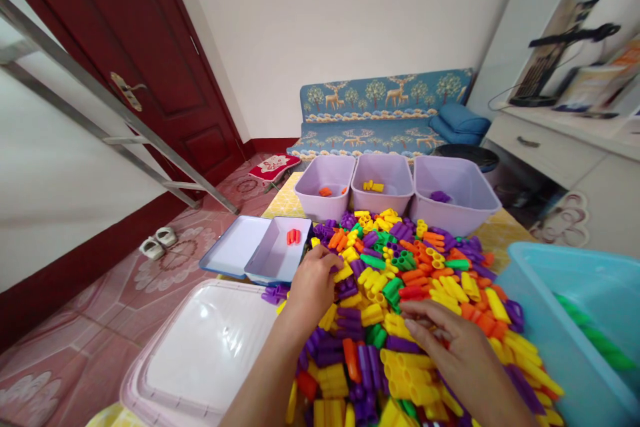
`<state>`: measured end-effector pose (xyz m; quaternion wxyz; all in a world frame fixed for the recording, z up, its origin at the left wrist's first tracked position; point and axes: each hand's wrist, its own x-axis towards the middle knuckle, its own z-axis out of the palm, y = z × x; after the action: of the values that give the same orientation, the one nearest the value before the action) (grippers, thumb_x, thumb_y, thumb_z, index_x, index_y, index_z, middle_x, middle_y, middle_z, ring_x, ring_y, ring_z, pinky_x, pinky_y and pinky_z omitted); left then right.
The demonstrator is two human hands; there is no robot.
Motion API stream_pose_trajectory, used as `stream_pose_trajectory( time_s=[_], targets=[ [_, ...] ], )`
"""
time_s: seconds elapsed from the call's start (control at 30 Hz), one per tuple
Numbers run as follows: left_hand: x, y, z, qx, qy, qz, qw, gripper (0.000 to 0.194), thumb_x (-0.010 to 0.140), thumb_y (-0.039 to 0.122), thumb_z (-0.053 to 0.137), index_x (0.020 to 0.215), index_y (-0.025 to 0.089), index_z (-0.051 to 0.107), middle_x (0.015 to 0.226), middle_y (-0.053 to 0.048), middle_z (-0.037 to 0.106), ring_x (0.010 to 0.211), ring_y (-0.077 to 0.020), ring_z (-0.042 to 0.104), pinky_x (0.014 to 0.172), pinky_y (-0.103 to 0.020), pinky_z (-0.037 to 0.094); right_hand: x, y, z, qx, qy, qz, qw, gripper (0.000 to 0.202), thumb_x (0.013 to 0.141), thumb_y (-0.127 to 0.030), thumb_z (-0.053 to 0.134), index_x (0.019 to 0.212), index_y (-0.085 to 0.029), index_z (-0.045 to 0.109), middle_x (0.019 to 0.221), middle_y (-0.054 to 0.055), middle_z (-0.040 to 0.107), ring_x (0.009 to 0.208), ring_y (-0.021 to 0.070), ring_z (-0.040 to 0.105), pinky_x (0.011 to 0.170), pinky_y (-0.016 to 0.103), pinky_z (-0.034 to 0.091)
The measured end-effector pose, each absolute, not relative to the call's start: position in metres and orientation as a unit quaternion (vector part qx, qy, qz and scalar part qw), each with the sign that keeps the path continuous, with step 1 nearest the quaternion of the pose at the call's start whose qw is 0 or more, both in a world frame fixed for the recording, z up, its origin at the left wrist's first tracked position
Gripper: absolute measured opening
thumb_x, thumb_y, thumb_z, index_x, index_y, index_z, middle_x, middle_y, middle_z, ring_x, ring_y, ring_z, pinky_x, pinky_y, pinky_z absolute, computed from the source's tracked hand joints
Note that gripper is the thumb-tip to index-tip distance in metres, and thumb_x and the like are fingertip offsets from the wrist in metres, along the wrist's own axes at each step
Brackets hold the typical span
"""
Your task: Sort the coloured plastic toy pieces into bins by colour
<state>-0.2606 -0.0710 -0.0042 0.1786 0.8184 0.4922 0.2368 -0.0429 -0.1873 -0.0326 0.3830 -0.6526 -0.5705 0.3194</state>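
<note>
A wide heap of yellow, purple, orange, green and red plastic tube pieces (375, 280) covers the table. My left hand (316, 279) is at the heap's left side, its fingers curled down by yellow and purple pieces; what they hold, if anything, is hidden. On the right, my right hand (445, 337) hovers low over the pieces, fingers bent beside a red piece (415, 292), and its grip cannot be made out. Behind the heap stand three lilac bins: the left bin (320, 207) with orange pieces, the middle bin (381, 203) with yellow ones, the right bin (453, 213) with purple ones.
An open case (273, 273) with red pieces lies at the left, behind a stack of clear lids (215, 340). A light-blue tub (545, 300) with something green inside stands at the right. Further off are a patterned sofa (370, 130), a ladder (135, 137) and a white desk (550, 147).
</note>
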Motion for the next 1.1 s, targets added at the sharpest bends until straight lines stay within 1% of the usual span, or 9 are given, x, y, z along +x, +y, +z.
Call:
stream_pose_trajectory(
  time_s=[0.1, 0.23, 0.4, 0.5, 0.63, 0.8, 0.9, 1.0, 1.1],
  targets=[
    [-0.262, -0.084, -0.001, 0.796, 0.451, 0.295, 0.274, 0.031, 0.070, -0.004, 0.050, 0.084, 0.019, 0.068, 0.094, -0.005, 0.064, 0.092, -0.0177, 0.060, 0.084, -0.028, 0.046, -0.043, -0.188, -0.032, -0.651, -0.574, 0.315, 0.384, 0.028, 0.082, -0.044, 0.054, 0.093, -0.024, 0.070, 0.095, 0.005, 0.072, 0.088, 0.0225, 0.068, 0.077, 0.033, 0.056],
    [-0.260, -0.099, -0.005, 0.708, 0.422, 0.348, 0.446, 0.016, 0.076, 0.011, 0.060, 0.091, 0.017, 0.063, 0.091, -0.004, 0.065, 0.085, -0.0165, 0.060, 0.075, -0.025, 0.047, -0.047, -0.186, -0.029, -0.651, -0.574, 0.314, 0.385, 0.029, 0.081, -0.044, 0.055, 0.094, -0.023, 0.070, 0.095, 0.006, 0.071, 0.086, 0.0224, 0.067, 0.077, 0.033, 0.056],
    [-0.250, -0.108, -0.009, 0.616, 0.366, 0.384, 0.583, 0.029, 0.078, 0.024, 0.066, 0.104, 0.015, 0.058, 0.100, -0.006, 0.062, 0.087, -0.0155, 0.059, 0.074, -0.024, 0.047, -0.054, -0.181, -0.018, -0.645, -0.579, 0.301, 0.396, 0.037, 0.082, -0.039, 0.055, 0.113, -0.021, 0.064, 0.097, 0.008, 0.069, 0.079, 0.0200, 0.066, 0.071, 0.032, 0.056],
    [-0.245, -0.116, -0.005, 0.620, 0.359, 0.347, 0.606, 0.031, 0.084, 0.034, 0.061, 0.109, 0.015, 0.059, 0.091, -0.005, 0.064, 0.076, -0.0144, 0.061, 0.067, -0.024, 0.048, -0.061, -0.179, -0.008, -0.617, -0.617, 0.279, 0.401, 0.043, 0.082, -0.033, 0.056, 0.124, -0.026, 0.058, 0.112, 0.007, 0.064, 0.075, 0.0166, 0.064, 0.067, 0.030, 0.055],
    [-0.240, -0.126, 0.003, 0.651, 0.351, 0.306, 0.600, 0.034, 0.091, 0.042, 0.049, 0.110, 0.017, 0.062, 0.076, -0.002, 0.062, 0.063, -0.0128, 0.059, 0.058, -0.022, 0.046, -0.073, -0.179, 0.002, -0.608, -0.643, 0.268, 0.382, 0.035, 0.082, -0.033, 0.057, 0.116, -0.027, 0.064, 0.100, 0.005, 0.069, 0.070, 0.0164, 0.063, 0.069, 0.031, 0.054],
    [-0.243, -0.128, 0.006, 0.706, 0.399, 0.289, 0.510, 0.027, 0.088, 0.038, 0.054, 0.098, 0.017, 0.067, 0.075, -0.003, 0.066, 0.066, -0.0141, 0.059, 0.059, -0.022, 0.044, -0.053, -0.165, 0.017, -0.601, -0.639, 0.333, 0.346, 0.020, 0.080, -0.031, 0.058, 0.093, -0.021, 0.070, 0.075, 0.002, 0.070, 0.065, 0.0167, 0.064, 0.060, 0.027, 0.052],
    [-0.251, -0.124, 0.009, 0.724, 0.425, 0.289, 0.460, 0.029, 0.088, 0.039, 0.054, 0.100, 0.017, 0.068, 0.081, -0.004, 0.069, 0.072, -0.0165, 0.062, 0.063, -0.023, 0.045, -0.014, -0.136, 0.035, -0.618, -0.599, 0.314, 0.401, 0.020, 0.073, -0.034, 0.066, 0.086, -0.019, 0.068, 0.072, 0.003, 0.070, 0.065, 0.0182, 0.066, 0.060, 0.028, 0.054],
    [-0.260, -0.117, 0.013, 0.753, 0.434, 0.287, 0.404, 0.026, 0.088, 0.036, 0.053, 0.101, 0.019, 0.069, 0.087, -0.004, 0.071, 0.076, -0.0174, 0.064, 0.066, -0.024, 0.046, 0.019, -0.104, 0.045, -0.644, -0.453, 0.229, 0.572, 0.045, 0.072, -0.041, 0.068, 0.109, -0.017, 0.062, 0.089, 0.008, 0.072, 0.073, 0.0209, 0.069, 0.065, 0.032, 0.056],
    [-0.264, -0.102, 0.016, 0.789, 0.446, 0.271, 0.324, 0.022, 0.087, 0.030, 0.053, 0.099, 0.020, 0.069, 0.091, -0.004, 0.071, 0.082, -0.0183, 0.065, 0.072, -0.026, 0.047, 0.026, -0.088, 0.032, -0.649, -0.413, 0.188, 0.611, 0.064, 0.074, -0.046, 0.065, 0.129, -0.017, 0.050, 0.110, 0.013, 0.068, 0.086, 0.0239, 0.069, 0.078, 0.040, 0.056]
  ],
)
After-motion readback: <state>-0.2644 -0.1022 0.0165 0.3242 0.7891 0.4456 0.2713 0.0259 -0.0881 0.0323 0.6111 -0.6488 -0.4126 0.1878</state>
